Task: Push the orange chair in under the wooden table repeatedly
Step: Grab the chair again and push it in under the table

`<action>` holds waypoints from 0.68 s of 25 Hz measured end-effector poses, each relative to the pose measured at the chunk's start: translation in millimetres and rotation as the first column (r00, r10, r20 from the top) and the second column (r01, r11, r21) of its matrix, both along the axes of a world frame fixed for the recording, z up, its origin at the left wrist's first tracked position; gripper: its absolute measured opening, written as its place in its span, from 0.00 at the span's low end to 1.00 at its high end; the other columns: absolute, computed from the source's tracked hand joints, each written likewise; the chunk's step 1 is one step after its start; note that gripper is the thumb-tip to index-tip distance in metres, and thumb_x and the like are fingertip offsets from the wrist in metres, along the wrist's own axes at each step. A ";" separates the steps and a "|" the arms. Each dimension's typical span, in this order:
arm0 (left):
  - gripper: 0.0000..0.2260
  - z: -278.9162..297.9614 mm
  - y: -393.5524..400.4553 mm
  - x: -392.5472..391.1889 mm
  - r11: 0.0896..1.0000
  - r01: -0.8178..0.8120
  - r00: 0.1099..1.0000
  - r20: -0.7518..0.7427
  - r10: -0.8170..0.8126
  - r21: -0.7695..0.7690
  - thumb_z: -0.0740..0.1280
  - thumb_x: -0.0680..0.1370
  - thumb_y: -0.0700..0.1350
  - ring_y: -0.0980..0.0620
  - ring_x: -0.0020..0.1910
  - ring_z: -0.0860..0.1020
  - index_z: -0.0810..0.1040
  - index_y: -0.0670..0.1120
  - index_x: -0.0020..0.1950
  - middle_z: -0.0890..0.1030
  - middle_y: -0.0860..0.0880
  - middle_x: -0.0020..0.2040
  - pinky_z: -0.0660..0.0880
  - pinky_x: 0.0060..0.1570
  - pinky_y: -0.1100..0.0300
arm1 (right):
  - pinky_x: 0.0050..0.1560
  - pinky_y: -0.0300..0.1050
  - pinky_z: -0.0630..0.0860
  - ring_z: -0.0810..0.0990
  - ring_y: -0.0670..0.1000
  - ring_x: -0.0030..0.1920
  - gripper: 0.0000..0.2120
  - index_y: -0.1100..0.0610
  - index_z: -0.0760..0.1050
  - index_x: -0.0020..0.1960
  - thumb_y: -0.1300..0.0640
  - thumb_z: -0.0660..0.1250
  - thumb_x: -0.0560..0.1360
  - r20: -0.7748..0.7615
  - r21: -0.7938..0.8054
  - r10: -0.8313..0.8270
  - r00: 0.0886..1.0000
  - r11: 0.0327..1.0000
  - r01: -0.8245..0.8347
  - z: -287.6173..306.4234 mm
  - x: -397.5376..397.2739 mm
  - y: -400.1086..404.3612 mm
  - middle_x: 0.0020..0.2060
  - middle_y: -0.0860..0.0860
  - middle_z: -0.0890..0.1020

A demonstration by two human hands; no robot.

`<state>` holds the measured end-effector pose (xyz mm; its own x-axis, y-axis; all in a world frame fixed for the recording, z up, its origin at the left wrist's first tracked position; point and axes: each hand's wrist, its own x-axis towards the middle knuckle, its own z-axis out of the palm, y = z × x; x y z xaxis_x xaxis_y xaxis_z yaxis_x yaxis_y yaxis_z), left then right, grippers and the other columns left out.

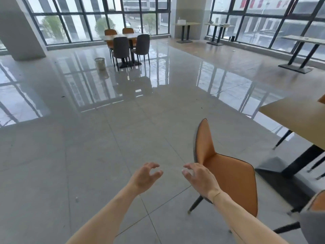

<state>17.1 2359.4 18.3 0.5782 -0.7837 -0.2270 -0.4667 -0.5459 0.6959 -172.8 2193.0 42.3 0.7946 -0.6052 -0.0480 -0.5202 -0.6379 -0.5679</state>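
nearest to me, my two bare forearms reach forward over the grey tiled floor (88, 155). my left hand (144, 176) is out in the air with the fingers curled and spread, holding nothing. my right hand (200, 178) is spread the same way, fingers loosely bent and apart, gripping nothing; it sits in front of the lower edge of the orange chair (228, 175), and i cannot tell whether it touches the chair or only overlaps it from here.

the orange chair stands just right of my hands, its backrest rising to a rounded top and its seat turned toward the wooden bench (295, 117) on the right. the chair is pulled out, clear of the bench edge, not tucked under it. the bench rests on a black post with a flat dark base (274, 171). at the bottom right corner a second chair (314, 217), grey outside and orange inside, pokes into view.

farther off, across the shiny floor, a small pale bin (100, 63) stands beside another bench ringed by grey and orange chairs (130, 46), with tall windows (98, 16) behind.
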 end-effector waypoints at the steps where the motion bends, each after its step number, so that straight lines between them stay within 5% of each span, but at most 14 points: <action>1: 0.20 -1.7 6.4 16.2 1.000 -0.002 1.000 -0.003 0.002 0.002 0.64 0.77 0.61 0.53 0.65 0.73 0.75 0.54 0.66 0.75 0.53 0.65 0.68 0.64 0.57 | 0.57 0.44 0.72 0.75 0.44 0.60 0.18 0.45 0.75 0.62 0.39 0.59 0.78 0.000 -0.002 0.000 1.000 1.000 0.000 -0.1 14.6 3.0 0.59 0.43 0.79; 8: 0.21 -5.6 -7.5 95.5 1.000 0.023 1.000 -0.019 -0.023 -0.020 0.64 0.77 0.61 0.53 0.66 0.71 0.74 0.54 0.66 0.75 0.54 0.66 0.67 0.67 0.54 | 0.56 0.43 0.73 0.76 0.45 0.60 0.18 0.45 0.75 0.63 0.39 0.58 0.78 -0.005 -0.016 -0.027 1.000 1.000 0.027 -2.7 88.8 -14.0 0.59 0.43 0.80; 17: 0.19 6.7 -148.6 161.9 0.984 0.170 0.985 0.021 -0.171 0.046 0.64 0.78 0.60 0.51 0.66 0.72 0.74 0.54 0.66 0.73 0.53 0.67 0.67 0.67 0.54 | 0.54 0.43 0.69 0.76 0.45 0.60 0.17 0.45 0.75 0.62 0.40 0.59 0.78 0.031 0.040 -0.154 0.988 0.987 0.153 -25.1 149.9 -130.8 0.59 0.44 0.80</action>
